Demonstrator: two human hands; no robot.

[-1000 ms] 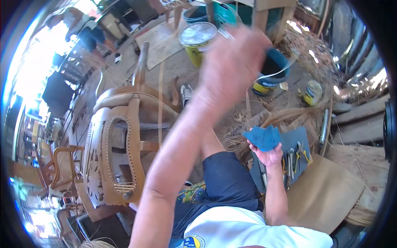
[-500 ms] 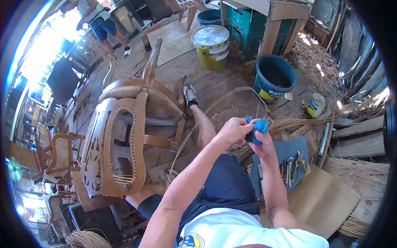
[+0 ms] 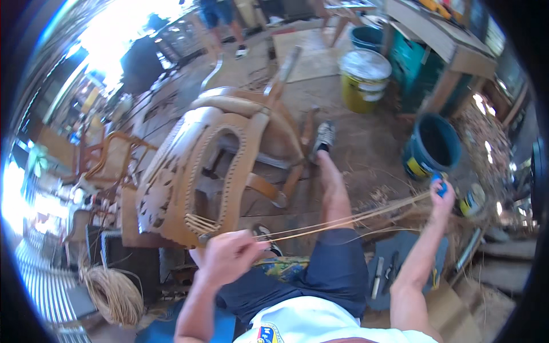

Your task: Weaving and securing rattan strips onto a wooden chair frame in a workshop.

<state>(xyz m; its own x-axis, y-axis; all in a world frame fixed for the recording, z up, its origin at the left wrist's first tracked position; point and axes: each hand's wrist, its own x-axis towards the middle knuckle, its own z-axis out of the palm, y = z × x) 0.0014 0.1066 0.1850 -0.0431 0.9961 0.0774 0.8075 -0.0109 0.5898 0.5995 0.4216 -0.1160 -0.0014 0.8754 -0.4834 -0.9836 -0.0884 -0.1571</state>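
Note:
A wooden chair [image 3: 251, 140] lies tipped over at my left, its carved back facing me. Pale cane strands [image 3: 197, 223] are strung across the lower end of the hole-edged oval opening in that back. My left hand [image 3: 231, 257] is closed beside this end, pinching cane strands that stretch across my lap. Out to the right, my right hand [image 3: 443, 197] grips a blue cloth [image 3: 440, 184], which is wrapped about the far part of the strands. Motion blurs the left fingers somewhat.
A blue-green bucket [image 3: 432, 146] and a yellow lidded pail [image 3: 365, 80] stand ahead right. A grey mat [image 3: 380, 251] with hand tools lies beside my right thigh. A coil of cane [image 3: 114, 294] sits at lower left. Another person's legs [image 3: 223, 23] show at the back.
My hands were together at the blue cloth; now they are far apart. The left went to the chair back, the right outward with the cloth, strands stretched between. My view swung left.

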